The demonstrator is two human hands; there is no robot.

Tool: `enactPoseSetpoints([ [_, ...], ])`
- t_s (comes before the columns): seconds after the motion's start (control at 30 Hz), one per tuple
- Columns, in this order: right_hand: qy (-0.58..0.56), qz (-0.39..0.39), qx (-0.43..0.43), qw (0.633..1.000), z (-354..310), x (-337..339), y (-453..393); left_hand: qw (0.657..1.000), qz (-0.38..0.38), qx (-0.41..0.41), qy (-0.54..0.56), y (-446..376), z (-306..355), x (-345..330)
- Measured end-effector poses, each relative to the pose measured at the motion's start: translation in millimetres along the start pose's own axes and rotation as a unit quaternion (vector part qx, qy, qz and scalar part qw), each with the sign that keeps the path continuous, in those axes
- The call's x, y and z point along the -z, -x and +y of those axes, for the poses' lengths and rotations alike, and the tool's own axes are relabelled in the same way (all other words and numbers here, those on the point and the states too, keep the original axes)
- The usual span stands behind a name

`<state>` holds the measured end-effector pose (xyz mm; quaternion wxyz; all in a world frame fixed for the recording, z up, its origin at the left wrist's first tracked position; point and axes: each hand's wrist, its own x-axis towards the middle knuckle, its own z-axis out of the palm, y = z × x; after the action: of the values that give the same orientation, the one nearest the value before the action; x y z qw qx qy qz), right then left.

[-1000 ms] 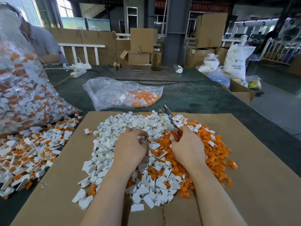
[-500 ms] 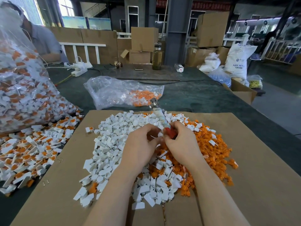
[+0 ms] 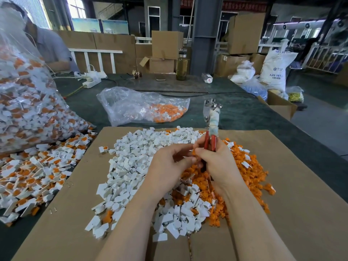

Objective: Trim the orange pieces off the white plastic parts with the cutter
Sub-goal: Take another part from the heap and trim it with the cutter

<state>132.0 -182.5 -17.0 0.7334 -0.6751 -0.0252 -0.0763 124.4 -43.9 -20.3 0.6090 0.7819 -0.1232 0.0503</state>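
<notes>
My right hand (image 3: 218, 162) is shut on the cutter (image 3: 211, 127). It has red handles and a taped shaft, and it stands upright with its metal head pointing away from me. My left hand (image 3: 169, 166) touches the right thumb, and its fingertips pinch a small plastic part (image 3: 193, 151) of which only an orange bit shows. Both hands hover over the cardboard sheet (image 3: 301, 204). Under them lie a heap of trimmed white parts (image 3: 131, 166) on the left and a heap of cut orange pieces (image 3: 250, 176) on the right.
White parts with orange pieces still on them (image 3: 28, 176) spill from a big clear bag (image 3: 22, 110) at the left. A smaller bag (image 3: 141, 108) lies behind the cardboard. A person (image 3: 49, 48) sits at the far left. A bottle (image 3: 181, 65) and a power strip (image 3: 92, 80) stand at the back.
The cutter has swung from leaning left to upright. My hands have come together and risen a little above the heaps, with the left fingertips now at the right thumb.
</notes>
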Motion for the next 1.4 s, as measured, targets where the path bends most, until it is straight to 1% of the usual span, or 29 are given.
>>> enactPoseSetpoints([
  [0.07, -0.017, -0.004, 0.001, 1.0, 1, 0, 0, 0.999, -0.002, 0.011, 0.043, 1, 0, 1],
  [0.17, -0.025, -0.013, 0.003, 1.0, 1, 1, 0, 0.997, 0.009, 0.03, 0.073, 0, 1, 3],
  [0.33, -0.007, -0.024, 0.014, 1.0, 0, 3, 1, 0.993, 0.084, 0.047, 0.069, -3, -1, 5],
  [0.4, -0.002, -0.028, 0.021, 0.999, -2, 3, 2, 0.992, 0.097, 0.042, 0.073, -4, -2, 7],
  [0.5, 0.037, -0.016, 0.041, 0.998, -1, 1, 2, 0.988, 0.094, 0.049, 0.113, -4, -2, 10],
  [0.57, 0.048, -0.006, 0.056, 0.997, 0, -1, 2, 0.986, 0.077, 0.06, 0.134, -4, -3, 11],
  [0.67, 0.051, -0.002, 0.068, 0.996, 0, -3, 3, 0.986, 0.053, 0.067, 0.14, -2, -2, 10],
  [0.73, 0.066, 0.005, 0.069, 0.995, 0, -3, 2, 0.989, 0.058, 0.064, 0.121, -2, -1, 11],
  [0.77, 0.076, 0.015, 0.07, 0.995, 1, -4, 2, 0.991, 0.075, 0.064, 0.093, -3, -2, 11],
  [0.8, 0.085, 0.03, 0.072, 0.993, 2, -4, 1, 0.992, 0.103, 0.065, 0.042, -4, -4, 13],
  [0.87, 0.099, 0.063, 0.074, 0.99, 3, -4, 0, 0.982, 0.156, 0.064, -0.087, -6, -10, 18],
  [0.9, 0.104, 0.079, 0.074, 0.989, 4, -4, -1, 0.975, 0.161, 0.066, -0.14, -6, -12, 20],
  [0.93, 0.107, 0.094, 0.074, 0.987, 5, -3, -2, 0.97, 0.149, 0.07, -0.177, -6, -13, 21],
  [1.0, 0.108, 0.117, 0.077, 0.984, 6, -2, -4, 0.962, 0.099, 0.074, -0.243, -5, -14, 18],
  [1.03, 0.108, 0.123, 0.079, 0.983, 6, -2, -4, 0.953, 0.077, 0.069, -0.286, -5, -15, 15],
  [1.1, 0.116, 0.126, 0.081, 0.982, 7, -2, -4, 0.933, 0.061, 0.044, -0.352, -5, -18, 9],
  [1.17, 0.122, 0.126, 0.08, 0.981, 8, -3, -4, 0.929, 0.071, 0.027, -0.363, -3, -18, 5],
  [1.3, 0.126, 0.12, 0.08, 0.982, 8, -4, -3, 0.938, 0.078, 0.033, -0.336, -2, -17, 5],
  [1.4, 0.137, 0.115, 0.092, 0.979, 8, -6, -3, 0.967, 0.104, 0.045, -0.228, -2, -11, 5],
])
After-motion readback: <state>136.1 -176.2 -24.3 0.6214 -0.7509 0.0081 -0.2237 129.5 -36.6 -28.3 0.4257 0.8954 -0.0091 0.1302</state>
